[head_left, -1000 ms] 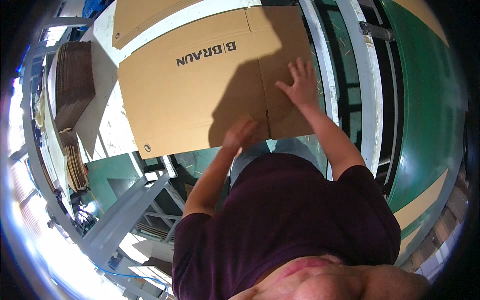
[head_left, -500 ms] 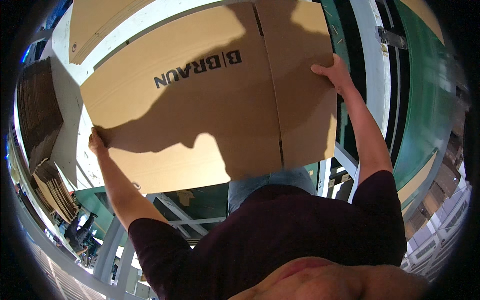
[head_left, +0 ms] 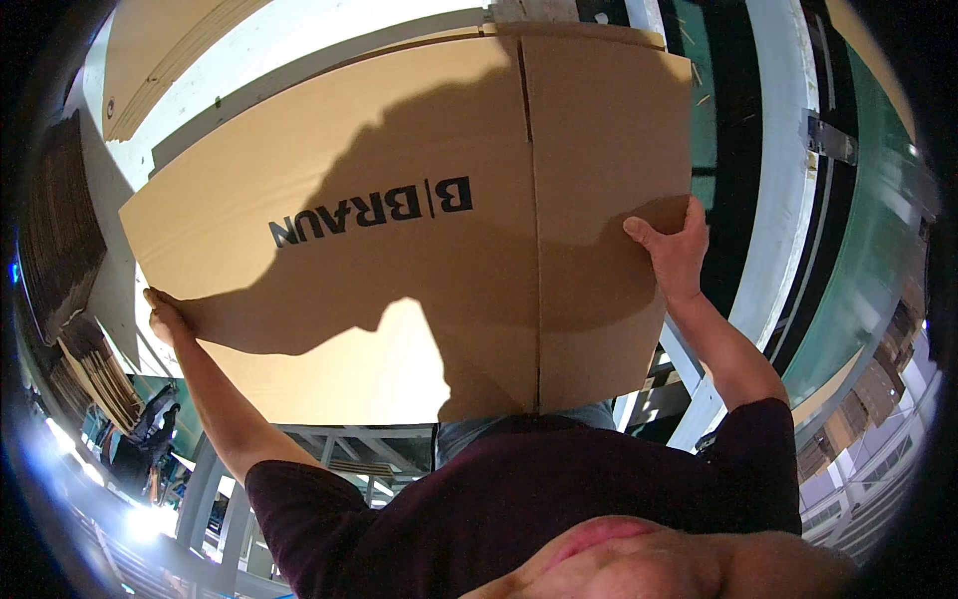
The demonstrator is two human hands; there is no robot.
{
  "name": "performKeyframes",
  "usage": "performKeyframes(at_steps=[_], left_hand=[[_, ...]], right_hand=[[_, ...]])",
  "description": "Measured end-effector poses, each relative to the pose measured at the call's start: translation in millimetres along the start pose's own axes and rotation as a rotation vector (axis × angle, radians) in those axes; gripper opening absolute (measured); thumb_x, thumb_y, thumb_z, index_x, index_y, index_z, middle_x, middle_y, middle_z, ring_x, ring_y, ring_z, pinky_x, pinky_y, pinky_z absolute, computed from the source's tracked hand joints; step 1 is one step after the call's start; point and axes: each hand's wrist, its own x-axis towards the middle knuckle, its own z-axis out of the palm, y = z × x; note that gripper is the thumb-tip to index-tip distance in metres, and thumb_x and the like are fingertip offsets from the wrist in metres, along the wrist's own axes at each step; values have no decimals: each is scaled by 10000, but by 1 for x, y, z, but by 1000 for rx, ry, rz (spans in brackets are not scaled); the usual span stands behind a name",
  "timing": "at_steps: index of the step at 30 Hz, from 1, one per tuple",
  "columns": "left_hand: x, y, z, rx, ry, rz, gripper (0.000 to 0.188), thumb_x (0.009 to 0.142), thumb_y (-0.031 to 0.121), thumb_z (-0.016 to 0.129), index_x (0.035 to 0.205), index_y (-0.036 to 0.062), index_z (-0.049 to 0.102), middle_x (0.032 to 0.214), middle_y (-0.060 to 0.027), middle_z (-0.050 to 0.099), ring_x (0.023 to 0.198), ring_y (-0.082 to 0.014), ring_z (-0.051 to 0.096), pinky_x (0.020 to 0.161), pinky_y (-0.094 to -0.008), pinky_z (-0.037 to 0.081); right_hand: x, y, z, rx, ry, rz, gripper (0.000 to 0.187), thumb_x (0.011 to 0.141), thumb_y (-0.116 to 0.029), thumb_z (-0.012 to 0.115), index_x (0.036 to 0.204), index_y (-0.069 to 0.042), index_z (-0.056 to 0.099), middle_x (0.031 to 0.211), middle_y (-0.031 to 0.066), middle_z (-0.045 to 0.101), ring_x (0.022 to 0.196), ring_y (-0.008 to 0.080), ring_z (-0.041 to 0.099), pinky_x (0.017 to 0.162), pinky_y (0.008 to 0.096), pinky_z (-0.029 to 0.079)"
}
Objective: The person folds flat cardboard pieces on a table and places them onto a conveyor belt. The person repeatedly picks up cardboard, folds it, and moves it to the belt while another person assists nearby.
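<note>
The cardboard sheet lies between your two hands, directly in front of your body, its long axis running from left to right and its near edge just over your jeans. Your left hand is at its left edge and your right hand at its right, so neither is clearly nearer. On the right, your thumb rests on the upper face, apart from the forefinger, and the fingers pinch the rim; on the left, the fingers pinch the other edge, though you cannot tell how firmly, as the undersides are hidden. The sheet spreads in front of the white counter. It looks flat, tan and broad, with dark lettering upside down to you, a slotted crease nearer your right hand, and a big shadow across it
</note>
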Motion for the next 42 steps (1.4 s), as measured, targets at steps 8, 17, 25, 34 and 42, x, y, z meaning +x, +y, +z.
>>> performKeyframes(at_steps=[8,17,25,34,42], left_hand=[[16,-23,22,272,135,-11,914,804,755,222,931,-31,670,967,-233,639,939,-384,593,840,-449,446],[-17,2,20,78,97,147,741,854,643,314,1023,3,647,954,-218,643,902,-370,598,847,-452,431],[-2,-68,31,-578,-426,-313,750,835,633,455,1327,67,428,1290,-126,479,1168,-306,458,964,-418,379],[-38,-74,27,-87,-112,17,761,808,675,400,1199,35,527,1163,-206,565,1108,-332,520,933,-441,387],[-372,-6,-4,-304,-179,1217,465,814,229,569,1233,47,485,1317,-201,436,1254,-360,364,1082,-505,176]], right_hand=[[6,4,4,45,-18,-27,687,653,-417,796,1105,-67,415,1010,103,520,927,221,550,809,374,466],[5,-9,-6,51,-77,-8,712,642,-416,801,1116,-52,413,1010,121,533,946,222,561,820,362,473],[22,-20,-2,-58,-49,-110,818,606,-413,815,1197,-23,406,1091,171,551,1003,287,569,880,380,457],[36,-9,-3,-37,-18,-190,908,554,-489,823,1211,8,441,1111,170,576,1031,281,569,896,371,451],[35,10,7,-54,14,-236,937,540,-570,795,1199,2,455,1115,169,583,1024,280,583,885,370,462]])
